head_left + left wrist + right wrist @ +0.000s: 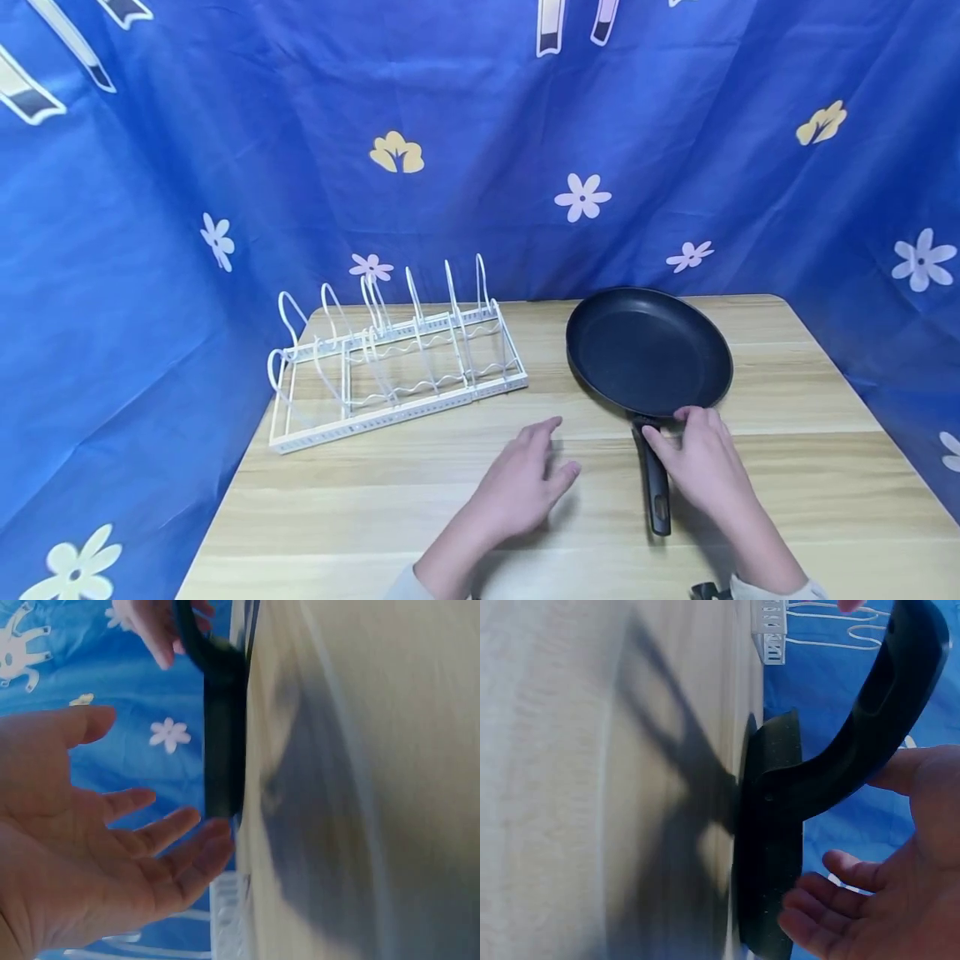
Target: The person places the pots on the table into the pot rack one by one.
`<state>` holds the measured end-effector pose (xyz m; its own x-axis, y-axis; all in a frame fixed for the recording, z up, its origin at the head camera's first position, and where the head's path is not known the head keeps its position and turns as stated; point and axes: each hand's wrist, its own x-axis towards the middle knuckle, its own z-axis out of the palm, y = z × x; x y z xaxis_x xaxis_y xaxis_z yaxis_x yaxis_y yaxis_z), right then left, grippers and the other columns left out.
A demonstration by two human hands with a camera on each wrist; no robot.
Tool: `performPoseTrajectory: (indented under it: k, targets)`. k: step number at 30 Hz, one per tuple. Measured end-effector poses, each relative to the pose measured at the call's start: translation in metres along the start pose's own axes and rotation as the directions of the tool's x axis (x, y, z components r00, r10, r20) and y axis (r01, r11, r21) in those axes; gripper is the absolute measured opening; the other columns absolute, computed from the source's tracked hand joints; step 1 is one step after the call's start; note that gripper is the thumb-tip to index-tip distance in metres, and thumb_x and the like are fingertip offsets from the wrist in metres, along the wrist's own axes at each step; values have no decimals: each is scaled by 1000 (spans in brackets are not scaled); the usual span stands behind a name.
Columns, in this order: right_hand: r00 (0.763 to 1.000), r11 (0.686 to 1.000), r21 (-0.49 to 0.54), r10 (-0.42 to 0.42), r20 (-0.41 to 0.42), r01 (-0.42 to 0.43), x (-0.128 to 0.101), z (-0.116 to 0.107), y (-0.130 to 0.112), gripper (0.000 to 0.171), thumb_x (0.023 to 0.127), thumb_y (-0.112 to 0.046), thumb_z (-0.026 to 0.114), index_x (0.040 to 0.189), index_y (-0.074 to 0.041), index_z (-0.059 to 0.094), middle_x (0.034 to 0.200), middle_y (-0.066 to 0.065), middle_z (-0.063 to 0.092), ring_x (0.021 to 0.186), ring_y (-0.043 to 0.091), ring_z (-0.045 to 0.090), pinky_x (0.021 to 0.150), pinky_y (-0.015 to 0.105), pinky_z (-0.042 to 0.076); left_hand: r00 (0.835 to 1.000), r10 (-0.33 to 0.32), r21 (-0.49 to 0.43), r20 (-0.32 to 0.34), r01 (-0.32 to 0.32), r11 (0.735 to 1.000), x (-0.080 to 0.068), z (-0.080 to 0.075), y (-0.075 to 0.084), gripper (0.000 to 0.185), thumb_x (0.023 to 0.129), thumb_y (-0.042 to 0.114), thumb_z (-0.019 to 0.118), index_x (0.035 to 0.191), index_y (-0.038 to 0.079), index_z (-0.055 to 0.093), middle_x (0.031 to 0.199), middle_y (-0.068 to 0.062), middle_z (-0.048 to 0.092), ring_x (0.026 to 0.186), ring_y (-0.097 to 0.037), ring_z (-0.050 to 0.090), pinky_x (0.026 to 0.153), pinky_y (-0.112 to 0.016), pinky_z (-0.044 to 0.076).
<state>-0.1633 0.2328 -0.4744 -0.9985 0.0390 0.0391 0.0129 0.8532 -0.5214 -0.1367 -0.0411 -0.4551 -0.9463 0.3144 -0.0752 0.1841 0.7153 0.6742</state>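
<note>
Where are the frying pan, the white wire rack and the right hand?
frying pan (648, 350): head view, on the dark inner base of the pan.
white wire rack (390, 417): head view, on the front rail of its frame.
right hand (701, 462): head view, on the back of the hand, beside the pan's handle.

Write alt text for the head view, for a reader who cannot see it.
A person's right hand rests its fingers on a black frying pan where its handle joins, while the left hand hovers open beside it. A white wire rack sits left on the wooden table.
</note>
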Motion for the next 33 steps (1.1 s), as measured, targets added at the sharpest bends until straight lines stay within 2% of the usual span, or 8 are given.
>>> performPoseTrajectory:
  k: [7, 12, 14, 17, 21, 25, 28, 33]
  targets:
    - [986, 997, 23, 64, 153, -69, 5, 1, 8, 62, 109, -53, 58, 126, 7, 59, 114, 22, 69, 106, 35, 68, 93, 53, 55, 975, 91, -61, 201, -80, 995, 9, 30, 20, 66, 107, 52, 62, 160, 14, 49, 143, -2, 71, 124, -14, 69, 112, -37, 56]
    - [973, 995, 56, 68, 219, -83, 12, 4, 10, 59, 110, -56, 55, 119, 2, 63, 104, 9, 68, 95, 22, 64, 84, 37, 51, 945, 71, -269, 320, 19, 963, 19, 46, 33, 58, 106, 43, 66, 150, 6, 57, 117, 2, 81, 99, -5, 73, 98, -26, 59]
    - [969, 993, 70, 74, 234, -92, 13, 5, 11, 59, 110, -57, 55, 117, 1, 64, 101, 7, 67, 92, 20, 62, 81, 34, 48, 923, 68, -440, 378, 114, 891, 23, 53, 36, 47, 107, 35, 67, 140, 1, 62, 108, -4, 82, 88, -8, 73, 88, -28, 63]
    - [965, 990, 84, 87, 249, -111, 15, 6, 9, 56, 107, -60, 59, 108, -3, 63, 93, 5, 64, 86, 20, 59, 76, 31, 45, 880, 96, -663, 465, 275, 696, 30, 66, 38, 25, 108, 21, 64, 122, 0, 66, 109, -23, 80, 94, -28, 80, 83, -35, 67]
    - [957, 988, 96, 88, 277, -119, 18, 9, 5, 62, 100, -65, 66, 108, -4, 64, 94, 7, 69, 88, 22, 63, 76, 34, 48, 854, 133, -773, 503, 376, 511, 37, 77, 36, 8, 108, 9, 61, 113, 3, 63, 124, -36, 74, 103, -35, 79, 94, -41, 67]
    - [951, 983, 128, 86, 297, -129, 19, 13, 0, 64, 99, -64, 68, 114, -1, 67, 102, 10, 74, 97, 25, 68, 83, 39, 53, 850, 180, -820, 494, 387, 421, 40, 83, 35, 14, 106, -2, 60, 120, 3, 59, 109, -24, 77, 87, -11, 71, 99, -41, 66]
    - [951, 976, 154, 100, 293, -151, 17, 16, -2, 57, 100, -59, 69, 109, -3, 68, 98, 8, 74, 92, 23, 68, 81, 38, 53, 836, 216, -834, 505, 408, 370, 40, 87, 35, 20, 105, -8, 58, 122, 4, 59, 94, -6, 72, 84, -9, 70, 102, -40, 65]
    - [959, 971, 175, 116, 259, -165, 11, 19, -1, 44, 100, -50, 70, 99, -6, 68, 87, 5, 71, 81, 20, 63, 73, 34, 49, 834, 217, -844, 507, 429, 322, 37, 94, 37, 25, 103, -13, 58, 123, 1, 62, 101, 0, 69, 87, -8, 71, 102, -36, 65]
